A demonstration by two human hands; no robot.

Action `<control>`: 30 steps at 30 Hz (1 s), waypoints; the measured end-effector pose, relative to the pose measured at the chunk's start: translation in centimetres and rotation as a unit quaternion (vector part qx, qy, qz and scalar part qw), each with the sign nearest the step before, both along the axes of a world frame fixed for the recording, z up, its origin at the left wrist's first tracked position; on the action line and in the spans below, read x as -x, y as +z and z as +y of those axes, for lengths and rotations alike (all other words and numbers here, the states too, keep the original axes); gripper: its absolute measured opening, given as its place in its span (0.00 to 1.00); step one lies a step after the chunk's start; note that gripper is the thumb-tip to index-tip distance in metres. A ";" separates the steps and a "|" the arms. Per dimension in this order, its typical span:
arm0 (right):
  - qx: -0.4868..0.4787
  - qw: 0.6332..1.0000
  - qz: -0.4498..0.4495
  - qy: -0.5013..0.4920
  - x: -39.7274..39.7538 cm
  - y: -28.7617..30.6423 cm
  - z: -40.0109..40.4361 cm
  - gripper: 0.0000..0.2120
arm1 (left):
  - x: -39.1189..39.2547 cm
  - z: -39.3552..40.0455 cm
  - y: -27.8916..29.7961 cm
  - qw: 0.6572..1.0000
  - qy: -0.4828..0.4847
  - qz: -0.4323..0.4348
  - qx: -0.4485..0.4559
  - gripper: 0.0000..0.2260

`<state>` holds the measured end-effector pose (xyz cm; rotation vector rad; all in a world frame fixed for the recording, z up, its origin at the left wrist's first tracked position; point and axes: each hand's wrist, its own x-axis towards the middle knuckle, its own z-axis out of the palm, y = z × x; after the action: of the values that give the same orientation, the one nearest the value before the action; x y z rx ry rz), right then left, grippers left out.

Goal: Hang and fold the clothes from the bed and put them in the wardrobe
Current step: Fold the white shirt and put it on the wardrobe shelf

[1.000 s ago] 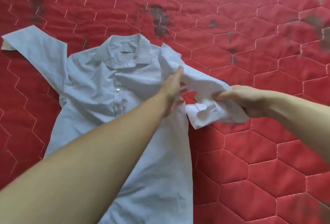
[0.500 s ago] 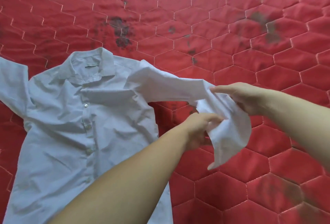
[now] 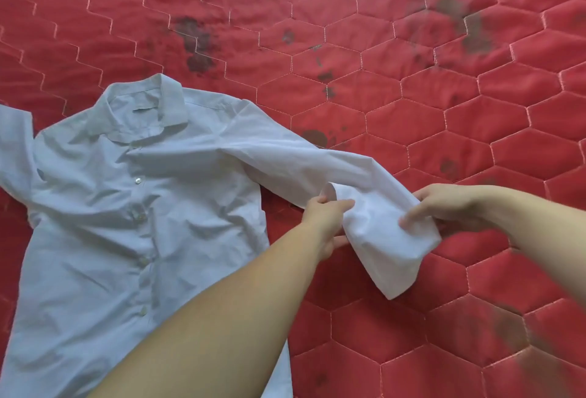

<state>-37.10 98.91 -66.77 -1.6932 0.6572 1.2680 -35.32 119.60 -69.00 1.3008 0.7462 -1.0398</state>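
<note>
Both hands are pinching the shirt's sleeve end above the red quilted bed cover.

Left hand is gripping the sleeve just short of the cuff, while the right hand is pinching the cuff itself, fingers curled into the cloth. Sleeve's long axis is running from the hands up-left to the shirt, which is lying flat, buttoned, collar toward the cover's far edge, nearer its left side.

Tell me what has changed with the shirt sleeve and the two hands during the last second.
The left hand moved from the shirt body out to the sleeve and gripped it. Both hands pulled it from crumpled to stretched out. The right hand kept holding the cuff end; the shirt stayed buttoned.
</note>
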 end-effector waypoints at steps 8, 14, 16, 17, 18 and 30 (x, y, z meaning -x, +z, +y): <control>0.215 0.958 -0.045 0.184 -0.4 -1.5 -1.1 0.11 | 2.0 0.4 -0.3 0.976 -0.215 0.016 -0.017 0.13; 0.338 0.899 -0.165 0.226 0.1 -2.0 0.6 0.13 | 1.0 1.5 -0.2 0.834 -0.288 -0.365 -0.298 0.03; 0.406 0.830 -0.302 0.235 1.1 -2.5 1.9 0.15 | 0.4 1.9 -0.7 0.731 -0.357 -0.486 -0.319 0.07; 0.423 0.782 -0.383 0.250 2.0 -3.0 2.8 0.17 | 0.1 2.0 -1.1 0.692 -0.390 -0.518 -0.316 0.08; 0.420 0.748 -0.448 0.252 3.0 -3.4 4.0 0.17 | -0.2 2.0 -1.5 0.667 -0.423 -0.528 -0.311 0.11; 0.336 0.885 -0.262 -0.189 12.4 -4.4 1.6 0.36 | 0.3 1.0 -4.8 0.568 -0.639 -0.383 -0.349 0.38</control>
<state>-49.53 100.55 -71.16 -2.1925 1.0943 0.2624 -35.58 120.57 -73.80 2.8946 -0.8033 -1.0073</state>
